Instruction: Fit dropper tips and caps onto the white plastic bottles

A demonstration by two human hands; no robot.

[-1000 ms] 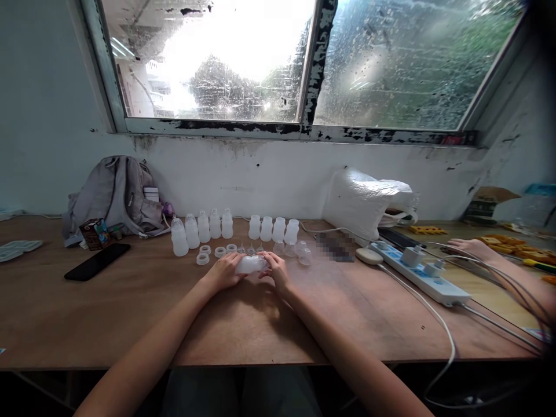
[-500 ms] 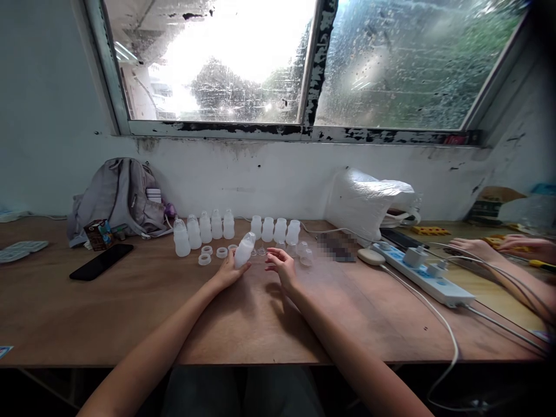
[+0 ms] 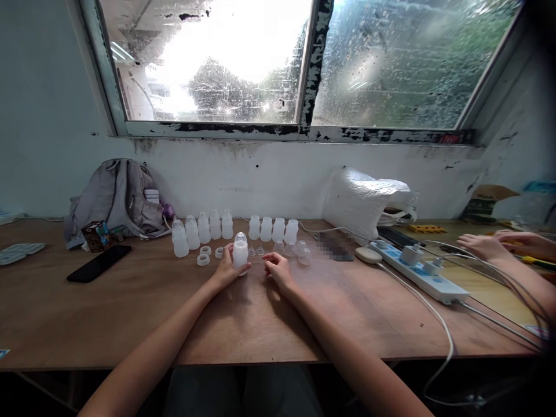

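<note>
A frosted white baby bottle [image 3: 240,253] with a clear cap stands upright in the grip of my left hand [image 3: 225,271]. My right hand [image 3: 278,270] is just to the right, apart from the bottle, fingers loosely curled with nothing visible in them. Several capped bottles [image 3: 192,233] stand in a row at the back left. To the right of them are several bottles without caps [image 3: 278,230]. White collar rings [image 3: 203,259] lie to the left of my left hand. Clear teats [image 3: 259,251] sit behind my hands, and clear domed caps [image 3: 304,256] lie to the right.
A grey backpack [image 3: 117,197], a small carton [image 3: 97,236] and a black phone [image 3: 99,263] are at the left. On the right are a white plastic bag [image 3: 358,202], a power strip [image 3: 428,281] with cables and a pixelated object [image 3: 333,246]. Another person's hands [image 3: 486,246] work at far right.
The bottle in my left hand has gone from tilted to upright and lower. My right hand's fingers have drawn in a little. The other person's hands have shifted slightly.
</note>
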